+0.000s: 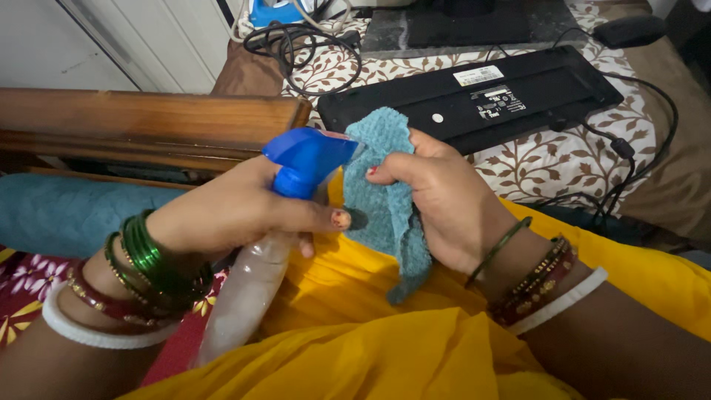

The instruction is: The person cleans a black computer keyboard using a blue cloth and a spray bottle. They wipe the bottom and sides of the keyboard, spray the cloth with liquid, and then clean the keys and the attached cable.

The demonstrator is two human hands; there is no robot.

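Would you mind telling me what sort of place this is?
Probably a room in a home, likely a bedroom. A leaf-patterned cloth covers the surface where an upturned black keyboard lies among tangled cables, beside a wooden rail and a teal bolster.

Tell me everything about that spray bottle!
The spray bottle has a bright blue plastic trigger head and a clear, cloudy-looking body. It leans, with the head up and its bottom down toward the lap. The left hand wraps around its neck, one finger on the trigger. The nozzle points at a fuzzy teal cloth that the right hand holds up close in front of it.
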